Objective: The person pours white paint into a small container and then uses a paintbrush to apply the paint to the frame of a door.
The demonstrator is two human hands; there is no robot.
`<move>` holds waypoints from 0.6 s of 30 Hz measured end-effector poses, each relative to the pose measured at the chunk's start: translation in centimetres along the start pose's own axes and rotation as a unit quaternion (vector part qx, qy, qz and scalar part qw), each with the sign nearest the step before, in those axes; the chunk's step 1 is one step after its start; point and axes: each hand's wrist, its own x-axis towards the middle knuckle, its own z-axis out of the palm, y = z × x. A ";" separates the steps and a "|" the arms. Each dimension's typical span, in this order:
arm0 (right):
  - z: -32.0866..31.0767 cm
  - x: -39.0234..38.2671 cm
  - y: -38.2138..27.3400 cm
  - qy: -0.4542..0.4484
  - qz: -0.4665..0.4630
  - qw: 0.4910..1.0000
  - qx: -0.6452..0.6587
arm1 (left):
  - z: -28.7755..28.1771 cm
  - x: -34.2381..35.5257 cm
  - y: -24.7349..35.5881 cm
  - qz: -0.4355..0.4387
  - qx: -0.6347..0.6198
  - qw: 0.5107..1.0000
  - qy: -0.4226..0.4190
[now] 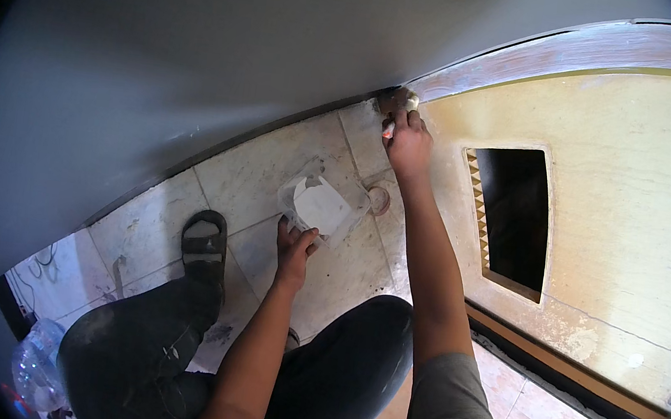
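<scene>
My left hand [295, 253] grips the near edge of a clear plastic tub [350, 192] above the tiled floor. Inside the tub is smooth white paint [321, 207]. Stretched out ahead, my right hand [410, 139] is closed around what looks like a small paintbrush. The brush's whitish end [411, 102] is at the low corner where the grey panel meets the pale yellow wall. A bit of orange and white handle shows beside my fingers; the rest is hidden by the hand.
A large grey panel [188, 52] rises along the far left. The yellow wall [629, 177] on the right has a dark rectangular opening [516, 222]. A small round brownish object [379, 200] lies beside the tub. Clear plastic bottles [40, 366] and thin cables [40, 263] are at lower left.
</scene>
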 end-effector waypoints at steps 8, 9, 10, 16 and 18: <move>0.9 0.8 1.7 -0.049 0.001 0.999 -0.018 | 0.4 0.7 0.0 -0.008 -0.005 1.000 -0.014; 1.1 1.0 2.4 -0.032 0.017 0.999 -0.017 | 0.5 0.9 -0.3 -0.007 -0.011 1.000 -0.018; 1.1 1.1 2.2 -0.019 0.029 0.999 -0.012 | 0.4 0.8 -0.4 -0.011 -0.008 1.000 -0.011; -2.5 -0.3 -0.2 0.041 0.039 0.998 0.022 | 0.0 0.5 -0.7 -0.009 0.008 1.000 -0.003; -2.6 -0.3 -0.4 0.034 0.048 0.997 0.056 | -0.2 0.7 -0.5 -0.007 0.017 1.000 -0.004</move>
